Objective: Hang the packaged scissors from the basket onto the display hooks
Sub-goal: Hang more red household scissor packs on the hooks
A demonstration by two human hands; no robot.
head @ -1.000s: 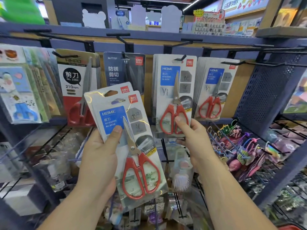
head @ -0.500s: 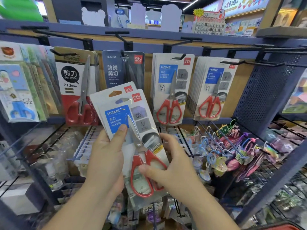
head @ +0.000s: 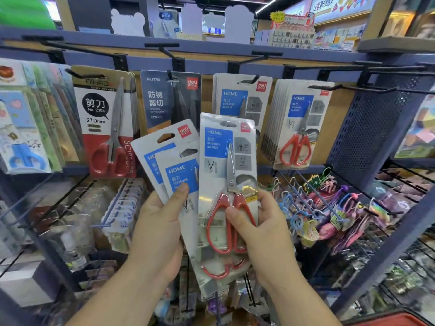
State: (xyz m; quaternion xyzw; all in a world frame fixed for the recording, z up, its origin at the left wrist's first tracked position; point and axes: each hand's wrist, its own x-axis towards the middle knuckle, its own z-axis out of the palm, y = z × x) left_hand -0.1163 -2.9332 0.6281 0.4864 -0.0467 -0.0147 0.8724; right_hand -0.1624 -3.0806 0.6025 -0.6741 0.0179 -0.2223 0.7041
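below the display hook, the right hand pinches an upright scissors pack, red handles, blue home label; the left hand grips two fanned packs; hung packs fill that hook behind.

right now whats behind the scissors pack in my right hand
Behind the pack held by the right hand, matching hung packs show only their tops; their scissors are covered.

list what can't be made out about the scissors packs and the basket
All head view.
1. Red rim, perhaps the basket: cut off by the bottom edge.
2. Fanned packs: their scissors mostly hidden by the left hand and the upright pack in the right hand.
3. Pack small print: blurred.
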